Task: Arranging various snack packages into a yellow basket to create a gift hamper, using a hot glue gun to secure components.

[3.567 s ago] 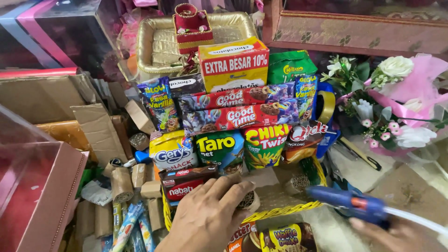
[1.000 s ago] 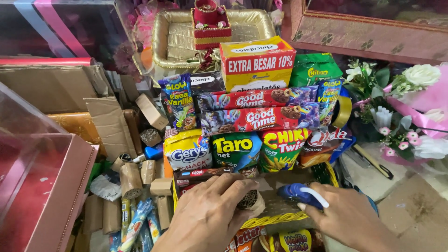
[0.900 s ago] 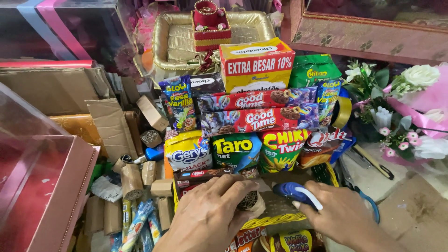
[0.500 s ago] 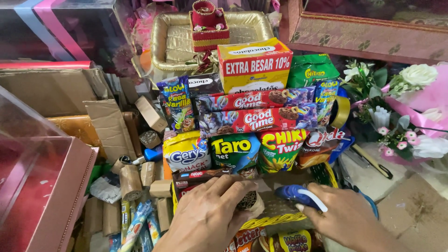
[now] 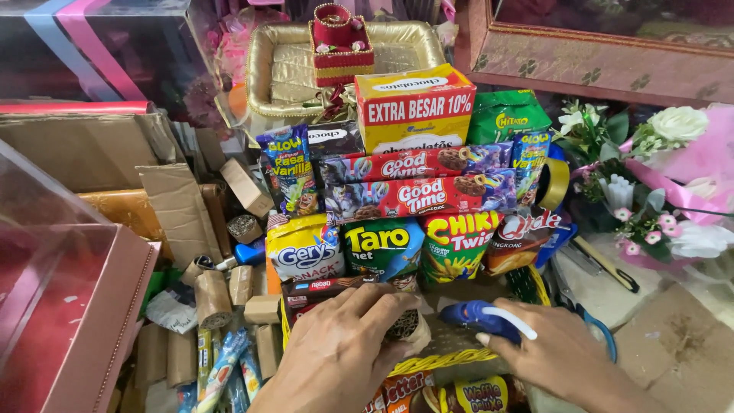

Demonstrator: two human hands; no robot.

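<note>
The left hand (image 5: 340,356) rests fingers curled over a brown cardboard roll (image 5: 405,329) on the yellow basket (image 5: 443,358), gripping it. Just right of the roll, the right hand (image 5: 562,359) wraps a blue glue gun (image 5: 478,315). Behind the basket stand snack packets: white-blue (image 5: 303,248), green (image 5: 380,246), yellow-green (image 5: 456,245), beneath long red biscuit packs (image 5: 417,197).

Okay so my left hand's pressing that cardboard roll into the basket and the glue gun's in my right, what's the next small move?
Probably tip the blue glue gun nozzle toward the cardboard roll. The left hand already pins the roll against the yellow-trimmed basket, and the right hand holds the gun just beside it, nozzle pointing that way, so only a short reach seems left.
</note>
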